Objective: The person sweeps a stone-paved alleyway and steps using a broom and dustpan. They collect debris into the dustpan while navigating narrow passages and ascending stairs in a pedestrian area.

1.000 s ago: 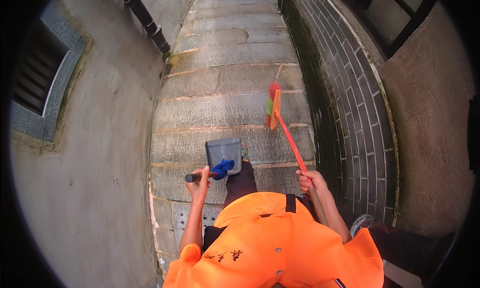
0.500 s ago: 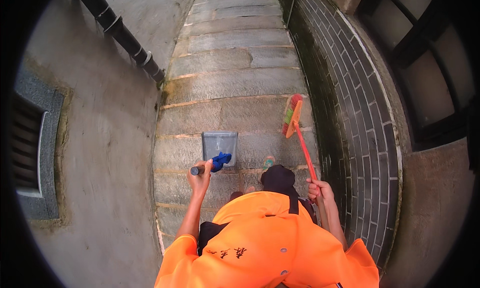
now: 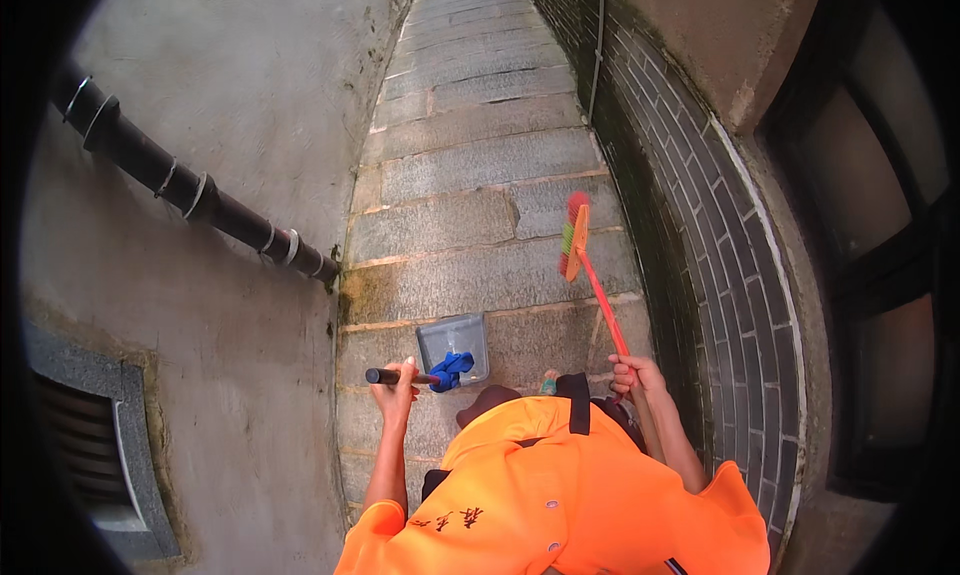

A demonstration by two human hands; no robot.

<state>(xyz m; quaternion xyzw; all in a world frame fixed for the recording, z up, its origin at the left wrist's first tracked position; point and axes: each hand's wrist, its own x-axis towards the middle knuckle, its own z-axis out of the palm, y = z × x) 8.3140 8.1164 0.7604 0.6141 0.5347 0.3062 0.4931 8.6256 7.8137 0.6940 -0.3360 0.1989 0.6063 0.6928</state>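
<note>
My left hand [image 3: 396, 388] grips the black handle of a grey dustpan [image 3: 455, 342] with a blue bracket, held low over the stone paving in front of me. My right hand [image 3: 633, 376] is closed around the red stick of a broom [image 3: 590, 270]. The broom's head, with red and green bristles [image 3: 572, 235], points forward over the paving near the brick wall. I wear an orange shirt [image 3: 560, 495] that fills the lower part of the view.
A narrow alley of long stone slabs [image 3: 470, 165] runs straight ahead. A rendered wall [image 3: 230, 105] with a black drainpipe [image 3: 190, 195] and a vent [image 3: 80, 445] stands on the left. A dark brick wall [image 3: 700, 255] with window frames [image 3: 880, 275] stands on the right.
The view has moved forward along the alley. The drainpipe and vent have slid back on the left. Both hands keep their grips, and the broom stays raised ahead.
</note>
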